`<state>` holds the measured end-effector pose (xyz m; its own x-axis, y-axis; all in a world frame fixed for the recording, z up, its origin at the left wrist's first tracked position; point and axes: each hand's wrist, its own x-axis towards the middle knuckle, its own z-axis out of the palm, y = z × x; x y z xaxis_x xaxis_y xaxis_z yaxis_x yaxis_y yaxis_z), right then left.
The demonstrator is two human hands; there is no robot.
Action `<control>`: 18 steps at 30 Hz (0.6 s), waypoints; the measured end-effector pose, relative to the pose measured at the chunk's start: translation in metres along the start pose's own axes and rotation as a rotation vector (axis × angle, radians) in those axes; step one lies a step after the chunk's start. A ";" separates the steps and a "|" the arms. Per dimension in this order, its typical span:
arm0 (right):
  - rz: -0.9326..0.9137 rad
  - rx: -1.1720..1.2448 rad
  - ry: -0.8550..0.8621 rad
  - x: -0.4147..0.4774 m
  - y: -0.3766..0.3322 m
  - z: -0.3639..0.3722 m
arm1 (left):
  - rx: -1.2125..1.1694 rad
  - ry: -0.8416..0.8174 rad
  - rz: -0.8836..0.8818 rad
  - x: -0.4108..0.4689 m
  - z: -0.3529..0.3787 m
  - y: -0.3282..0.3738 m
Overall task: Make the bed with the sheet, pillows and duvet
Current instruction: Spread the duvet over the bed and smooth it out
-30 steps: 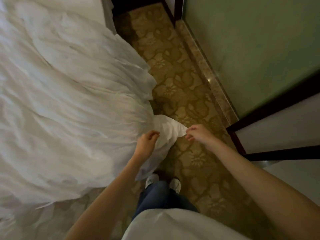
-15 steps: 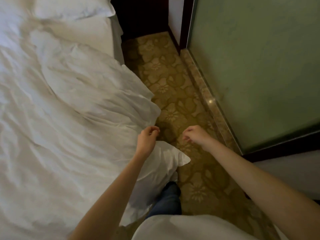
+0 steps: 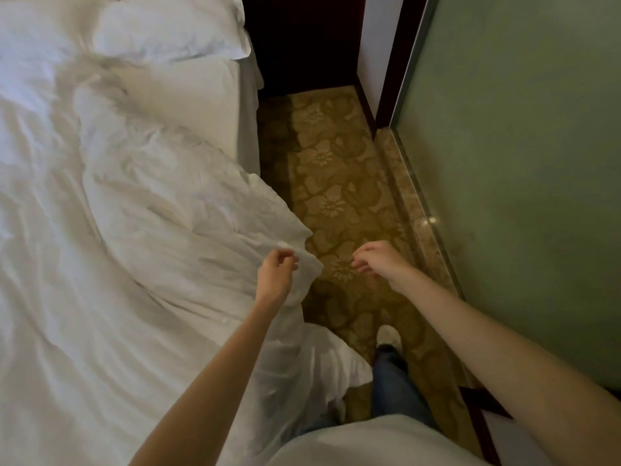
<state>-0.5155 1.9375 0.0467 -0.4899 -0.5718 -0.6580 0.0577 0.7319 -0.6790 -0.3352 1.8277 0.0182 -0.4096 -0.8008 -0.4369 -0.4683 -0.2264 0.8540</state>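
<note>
A crumpled white duvet [image 3: 151, 230] covers most of the bed, and its right edge spills over the side toward the floor. One duvet corner [image 3: 336, 361] hangs beside my leg. A white pillow [image 3: 168, 25] lies at the head of the bed, with a strip of bare white sheet [image 3: 188, 95] below it. My left hand [image 3: 277, 270] hovers over the duvet's edge with loosely curled fingers and holds nothing that I can see. My right hand [image 3: 379, 258] hangs over the carpet, fingers relaxed and empty.
A narrow aisle of gold flowered carpet [image 3: 336, 183] runs between the bed and a green glass wall [image 3: 521, 163] with a marble sill [image 3: 413, 213]. A dark recess [image 3: 302, 45] closes the far end. My shoe [image 3: 388, 334] stands on the carpet.
Both hands pinched the duvet corner a second ago, then let it drop. I have walked forward along the bed, so the pillow and the head of the bed came into view.
</note>
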 end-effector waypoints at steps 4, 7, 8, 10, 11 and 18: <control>-0.026 -0.059 -0.063 0.059 -0.037 -0.024 | -0.024 0.029 -0.027 0.052 0.020 0.025; -0.045 -0.090 -0.099 0.113 -0.070 -0.050 | -0.046 0.068 -0.056 0.099 0.036 0.049; -0.047 -0.104 -0.107 0.131 -0.083 -0.061 | -0.066 0.091 -0.078 0.115 0.042 0.058; -0.020 -0.133 -0.129 0.163 -0.109 -0.083 | -0.102 0.142 -0.143 0.141 0.052 0.077; -0.010 -0.143 -0.139 0.178 -0.120 -0.094 | -0.105 0.155 -0.168 0.152 0.056 0.088; -0.032 -0.222 -0.208 0.270 -0.199 -0.127 | -0.056 0.302 -0.227 0.227 0.059 0.137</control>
<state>-0.7694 1.6851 0.0456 -0.2980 -0.6431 -0.7055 -0.1575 0.7620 -0.6281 -0.5385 1.6476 0.0189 -0.0470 -0.8520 -0.5214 -0.4735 -0.4406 0.7627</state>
